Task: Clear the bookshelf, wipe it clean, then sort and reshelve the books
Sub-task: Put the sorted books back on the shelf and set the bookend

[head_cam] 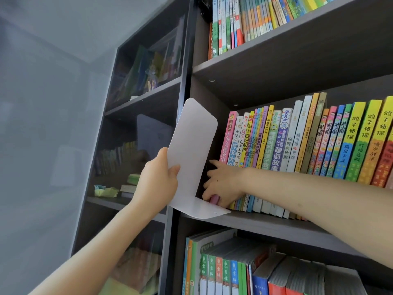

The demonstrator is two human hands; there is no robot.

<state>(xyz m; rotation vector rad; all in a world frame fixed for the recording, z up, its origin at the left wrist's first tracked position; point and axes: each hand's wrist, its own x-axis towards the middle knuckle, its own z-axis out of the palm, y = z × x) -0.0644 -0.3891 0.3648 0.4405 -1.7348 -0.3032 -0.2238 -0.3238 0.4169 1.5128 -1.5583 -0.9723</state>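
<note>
Left hand (158, 179) gripped the bookend (192, 154); right hand (223, 184) curled round the pink book (230, 135) low down. Best drawn straight out, so the row (297, 145) stands upright.

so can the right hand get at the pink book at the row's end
Likely yes: the right hand grips the pink book at its foot, and the left hand holds the white bookend aside.

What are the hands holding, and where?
The left hand grips the white bookend by its upright plate's edge. The right hand seems to pinch the pink book near its bottom.
</note>
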